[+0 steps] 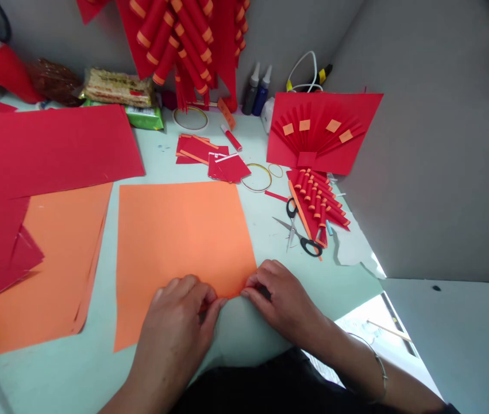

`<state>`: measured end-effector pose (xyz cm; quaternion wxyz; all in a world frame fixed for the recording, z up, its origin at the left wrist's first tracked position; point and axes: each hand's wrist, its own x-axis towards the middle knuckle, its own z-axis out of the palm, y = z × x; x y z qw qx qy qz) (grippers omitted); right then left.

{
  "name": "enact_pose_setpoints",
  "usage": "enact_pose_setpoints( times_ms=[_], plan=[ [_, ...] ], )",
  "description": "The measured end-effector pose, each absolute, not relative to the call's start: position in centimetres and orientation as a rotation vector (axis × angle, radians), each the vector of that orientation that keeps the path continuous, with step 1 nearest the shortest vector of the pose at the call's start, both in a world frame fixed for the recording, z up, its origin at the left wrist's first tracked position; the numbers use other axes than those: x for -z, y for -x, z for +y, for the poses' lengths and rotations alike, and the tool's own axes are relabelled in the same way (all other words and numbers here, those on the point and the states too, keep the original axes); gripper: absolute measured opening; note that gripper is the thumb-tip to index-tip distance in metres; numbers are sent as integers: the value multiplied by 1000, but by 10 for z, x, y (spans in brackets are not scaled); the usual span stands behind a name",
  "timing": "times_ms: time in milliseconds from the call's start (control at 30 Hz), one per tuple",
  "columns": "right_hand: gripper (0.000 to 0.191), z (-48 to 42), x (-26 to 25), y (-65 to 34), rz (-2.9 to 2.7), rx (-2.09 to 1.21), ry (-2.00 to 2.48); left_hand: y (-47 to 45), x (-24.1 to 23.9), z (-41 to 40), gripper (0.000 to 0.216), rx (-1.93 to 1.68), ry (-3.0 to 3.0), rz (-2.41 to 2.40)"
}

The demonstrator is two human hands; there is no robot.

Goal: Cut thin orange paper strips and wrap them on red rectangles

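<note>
An orange sheet of paper [179,236] lies on the pale green table in front of me. My left hand [179,322] pinches its near edge, thumb and fingers closed on the paper. At the sheet's near right corner, my right hand [278,299] holds the paper between thumb and fingertips. The near edge looks slightly lifted between the hands. Whether it is folded under my left hand I cannot tell, as the fingers hide it. A pair of scissors [292,230] with black handles lies open beyond my right hand.
Red sheets [54,149] and more orange sheets [67,247] overlap at left. Red paper pieces [231,167], a glue tube [231,138] and tape rolls [257,177] lie farther back. A red paper firecracker ornament [313,198] sits right, near a red fan card [326,126].
</note>
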<state>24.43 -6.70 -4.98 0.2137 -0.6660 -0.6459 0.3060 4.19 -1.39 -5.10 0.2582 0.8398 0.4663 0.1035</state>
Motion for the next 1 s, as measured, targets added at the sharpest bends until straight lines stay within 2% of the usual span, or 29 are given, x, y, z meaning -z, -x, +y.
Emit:
enact_pose_setpoints(
  times_ms=[1000],
  plan=[
    [13, -65, 48, -244, -1690, -878, 1962, -48, 45, -8, 24, -127, -2284, 1293]
  ],
)
